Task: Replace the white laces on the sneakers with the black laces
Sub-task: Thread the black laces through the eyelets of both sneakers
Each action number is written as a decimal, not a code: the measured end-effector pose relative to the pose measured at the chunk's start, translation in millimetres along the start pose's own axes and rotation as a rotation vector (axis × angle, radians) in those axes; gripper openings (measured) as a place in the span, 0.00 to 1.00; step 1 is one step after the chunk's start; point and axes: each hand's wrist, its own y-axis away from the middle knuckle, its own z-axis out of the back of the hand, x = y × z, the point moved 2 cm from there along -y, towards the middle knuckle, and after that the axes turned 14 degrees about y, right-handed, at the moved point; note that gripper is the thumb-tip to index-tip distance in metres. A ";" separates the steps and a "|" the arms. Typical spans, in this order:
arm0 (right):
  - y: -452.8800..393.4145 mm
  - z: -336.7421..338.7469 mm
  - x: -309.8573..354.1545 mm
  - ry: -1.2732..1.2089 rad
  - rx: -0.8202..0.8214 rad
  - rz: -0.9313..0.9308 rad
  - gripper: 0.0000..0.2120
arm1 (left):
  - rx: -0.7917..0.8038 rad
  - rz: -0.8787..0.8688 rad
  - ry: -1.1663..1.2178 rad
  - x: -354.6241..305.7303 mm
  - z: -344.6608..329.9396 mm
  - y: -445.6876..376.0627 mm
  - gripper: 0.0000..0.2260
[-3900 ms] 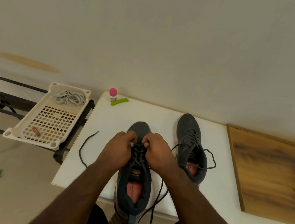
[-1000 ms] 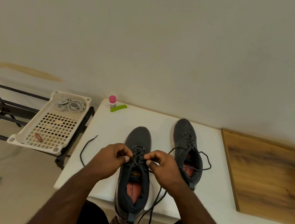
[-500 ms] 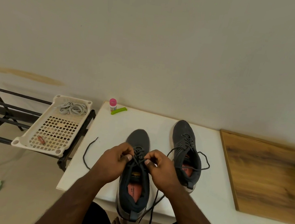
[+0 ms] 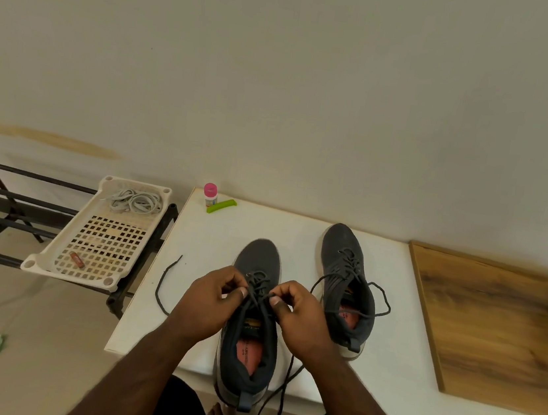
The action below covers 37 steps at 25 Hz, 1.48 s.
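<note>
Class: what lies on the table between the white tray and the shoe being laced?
In the head view, a loose end of black lace lies between the tray and the shoe.

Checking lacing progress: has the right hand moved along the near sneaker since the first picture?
Yes. The right hand has slid toward the heel; more of the near sneaker toe shows beyond it.

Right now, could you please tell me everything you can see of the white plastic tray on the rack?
The white plastic tray is rectangular with a perforated grid floor and round corner sockets. It rests tilted on a black metal rack, left of the white table. A bundle of white laces lies at its far end, a small reddish object near its front.
</note>
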 end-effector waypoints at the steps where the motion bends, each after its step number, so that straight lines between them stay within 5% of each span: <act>1: 0.3 -0.4 -0.5 -0.011 -0.001 -0.002 0.06 | -0.006 0.017 0.010 1.5 0.7 -0.9 0.04; 22: -4.5 -7.6 10.1 0.007 -0.045 -0.019 0.05 | -0.091 0.021 0.014 5.1 -0.1 -3.2 0.05; 27: -4.1 -1.5 3.9 -0.079 0.018 -0.024 0.08 | 0.007 0.087 -0.044 7.9 11.1 -2.9 0.04; 31: 6.6 9.3 2.5 0.061 0.167 -0.016 0.06 | 0.152 0.168 -0.164 6.5 20.5 6.9 0.06; 37: 8.9 18.3 -0.2 0.266 0.197 -0.028 0.04 | 0.077 0.194 -0.306 6.2 27.9 16.1 0.03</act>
